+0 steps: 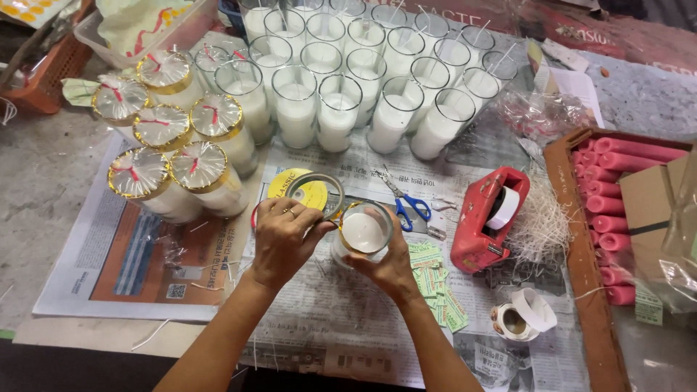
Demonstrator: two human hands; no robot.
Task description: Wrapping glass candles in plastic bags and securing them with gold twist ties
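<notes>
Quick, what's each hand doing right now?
Left hand: closed, fingers pinching at the rim of the glass candle.
Right hand: closed around the glass candle, holding it from below.

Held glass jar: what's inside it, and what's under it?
Inside the glass jar: white wax, filling it nearly to the rim. No wick is discernible. The right hand cups it from below and the left hand grips its rim, so its base and whatever lies beneath are covered; newspaper surrounds it.

Red tape dispenser [485,218] & blue scissors [408,203] lie on newspaper [327,319]. Pink rolls [610,210] in brown tray at rt. Foil-capped candles [168,145] grouped at left.
</notes>
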